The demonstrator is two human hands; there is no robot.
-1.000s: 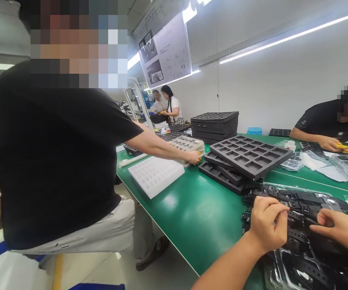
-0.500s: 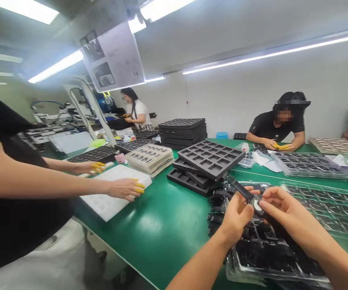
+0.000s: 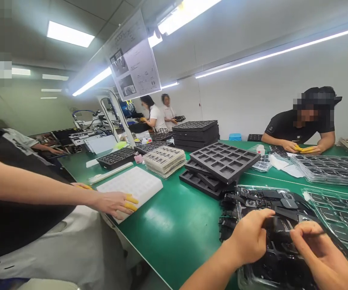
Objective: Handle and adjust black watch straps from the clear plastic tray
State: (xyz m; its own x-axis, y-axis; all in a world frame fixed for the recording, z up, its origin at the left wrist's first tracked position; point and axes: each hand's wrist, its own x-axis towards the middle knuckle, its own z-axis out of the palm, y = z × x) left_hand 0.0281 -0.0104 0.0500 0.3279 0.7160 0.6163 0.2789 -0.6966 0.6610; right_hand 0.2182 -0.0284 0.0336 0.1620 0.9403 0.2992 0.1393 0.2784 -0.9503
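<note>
My left hand (image 3: 251,237) is closed on one side of a dark watch (image 3: 279,229), thumb and forefinger pinching it. Opposite it, my right hand (image 3: 315,245) pinches the other side, fingers curled. The watch is blurred and partly hidden by my fingers. Both hands are over a clear plastic tray (image 3: 243,276) that holds black watches and straps. More black straps (image 3: 228,213) lie bunched along the tray's left edge. Beyond my hands, other watches (image 3: 287,199) with dark straps rest on top.
Black foam trays (image 3: 225,161) are stacked crookedly ahead on the green table (image 3: 174,225). At the left, a person's hand (image 3: 116,203) with yellow finger covers touches a white foam tray (image 3: 131,181). More clear trays (image 3: 340,213) stand right; another person (image 3: 301,125) leans at the far side.
My hands have moved down and a little right, and the watch face seen between them is now hidden. The view has swung left. The neighbour's hands have drawn back toward the table's edge.
</note>
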